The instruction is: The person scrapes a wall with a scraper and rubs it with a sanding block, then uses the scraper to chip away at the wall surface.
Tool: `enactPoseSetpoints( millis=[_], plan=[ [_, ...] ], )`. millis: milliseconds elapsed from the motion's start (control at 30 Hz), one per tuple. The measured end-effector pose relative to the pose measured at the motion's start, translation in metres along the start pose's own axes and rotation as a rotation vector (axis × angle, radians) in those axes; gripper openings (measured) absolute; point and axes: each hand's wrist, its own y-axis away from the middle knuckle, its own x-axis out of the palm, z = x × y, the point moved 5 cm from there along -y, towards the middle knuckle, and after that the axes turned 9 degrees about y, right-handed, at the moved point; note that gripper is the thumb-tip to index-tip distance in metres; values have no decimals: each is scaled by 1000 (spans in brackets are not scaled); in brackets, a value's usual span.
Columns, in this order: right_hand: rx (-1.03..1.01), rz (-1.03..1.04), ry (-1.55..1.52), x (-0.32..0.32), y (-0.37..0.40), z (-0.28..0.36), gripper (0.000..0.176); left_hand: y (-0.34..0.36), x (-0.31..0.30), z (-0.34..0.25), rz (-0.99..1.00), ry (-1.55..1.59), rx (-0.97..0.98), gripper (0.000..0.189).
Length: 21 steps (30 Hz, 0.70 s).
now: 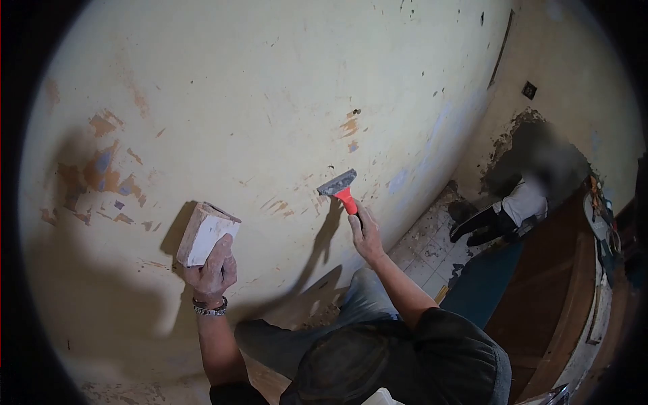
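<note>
My left hand (214, 273) is wrapped round the lower end of a white box-shaped block (213, 236) with reddish-brown edges, held up close to the wall. My right hand (366, 233) grips the red handle of a paint scraper (344, 194), its wide grey blade pointing up and left at the wall. Between and around the two hands, the cream wall (270, 121) has scratches and small chips that show orange-brown and bluish layers. A larger flaked patch (94, 169) lies to the left of the block. A metal-link bracelet (210, 309) circles my left wrist.
At the right, another person (523, 206) is low by a dark, broken-out wall area (520, 148). A wooden panel (540, 290) and a dark teal sheet (479, 280) stand nearer me. Debris lies on the tiled floor (432, 250). A square wall box (529, 90) sits higher up.
</note>
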Motion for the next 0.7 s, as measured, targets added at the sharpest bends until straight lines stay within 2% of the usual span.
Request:
enactPoseSetpoints(
  millis=[33, 167, 267, 333, 367, 433, 600, 700],
  plan=[
    [7, 51, -10, 3, -1, 2, 39, 1, 0, -1, -2, 0, -3, 26],
    [53, 35, -97, 15, -1, -1, 41, -1, -1, 0, -16, 4, 2, 27],
    [95, -39, -194, 20, -21, 10, 42, -3, -1, -1, -18, 16, 2, 29],
    [-7, -202, -128, 14, -34, 18, 41, 0, 0, -1, -13, 23, -7, 30],
    [-1, -205, -128, 9, -30, 18, 41, 4, 0, 2, -2, 63, -53, 31],
    [105, -1, -128, 2, -24, 10, 42, 3, 1, 5, -2, 102, -92, 32],
    [21, -5, -51, -6, -18, -11, 41, -4, -1, -2, -10, 5, 7, 34],
    [-20, -41, -16, -5, -18, -16, 42, -2, -1, -2, -28, 5, -10, 33]
  ],
)
